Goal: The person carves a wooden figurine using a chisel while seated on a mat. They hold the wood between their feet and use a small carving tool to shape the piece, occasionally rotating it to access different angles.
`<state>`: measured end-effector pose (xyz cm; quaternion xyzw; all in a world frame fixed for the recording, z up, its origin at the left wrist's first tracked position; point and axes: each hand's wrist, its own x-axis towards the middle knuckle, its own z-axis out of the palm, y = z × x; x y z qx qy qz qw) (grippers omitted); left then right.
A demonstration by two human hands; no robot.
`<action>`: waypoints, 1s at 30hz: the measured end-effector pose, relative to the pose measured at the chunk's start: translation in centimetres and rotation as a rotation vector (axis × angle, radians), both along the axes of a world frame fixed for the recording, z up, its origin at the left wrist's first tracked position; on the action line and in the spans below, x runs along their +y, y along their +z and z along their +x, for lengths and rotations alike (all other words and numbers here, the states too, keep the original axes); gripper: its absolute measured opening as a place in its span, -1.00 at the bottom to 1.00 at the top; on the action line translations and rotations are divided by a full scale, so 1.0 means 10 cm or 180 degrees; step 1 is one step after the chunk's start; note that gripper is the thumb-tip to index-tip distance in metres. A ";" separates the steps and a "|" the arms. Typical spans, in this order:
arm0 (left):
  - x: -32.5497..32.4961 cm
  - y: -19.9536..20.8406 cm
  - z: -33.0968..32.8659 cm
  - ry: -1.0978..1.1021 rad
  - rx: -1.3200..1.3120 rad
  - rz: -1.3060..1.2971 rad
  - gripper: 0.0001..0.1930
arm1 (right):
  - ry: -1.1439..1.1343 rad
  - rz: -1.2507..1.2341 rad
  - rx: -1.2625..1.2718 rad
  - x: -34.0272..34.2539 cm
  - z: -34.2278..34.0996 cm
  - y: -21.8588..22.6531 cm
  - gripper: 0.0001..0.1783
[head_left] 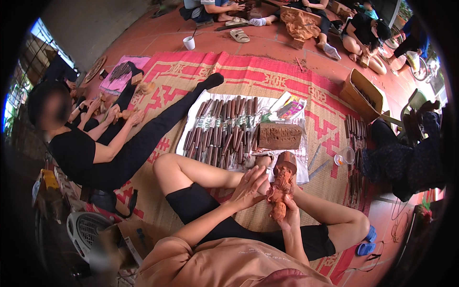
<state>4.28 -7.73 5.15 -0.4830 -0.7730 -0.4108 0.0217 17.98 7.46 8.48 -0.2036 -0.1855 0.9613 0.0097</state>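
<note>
In the head view, the person is sitting on a woven mat (325, 119) and is holding a reddish-brown wooden carving (282, 184) just right of the frame's centre, below the middle. Its smooth, cylindrical end is pointing toward the top of the frame, while a rounded knob is facing the lower edge. The right hand (290, 217) is wrapping its fingers around this lower end, apparently bearing the weight. The left hand (249, 189) is standing at the carving's left side with its fingers stretched out and parted, not closing on anything; at this size one cannot tell whether its fingertips are touching the wood.

Neither hand is showing a tool, so the step in hand is probably looking over or turning the piece rather than cutting. Near the centre, many wooden-handled carving tools (224, 126) are lying on a white cloth (267, 101), and a carved wooden block (279, 136) is resting to their right.

If cutting is wanted, the next move is calling for the right hand to be keeping the piece steady while the left, being the freer one, is reaching up the frame for a suitable tool, staying clear of the sharp ends.
</note>
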 end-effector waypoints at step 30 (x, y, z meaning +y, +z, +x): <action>-0.22 0.20 0.49 -0.1039 -0.5864 0.1541 -0.14 | -0.0772 0.2469 -0.0088 0.00 0.00 1.06 -0.57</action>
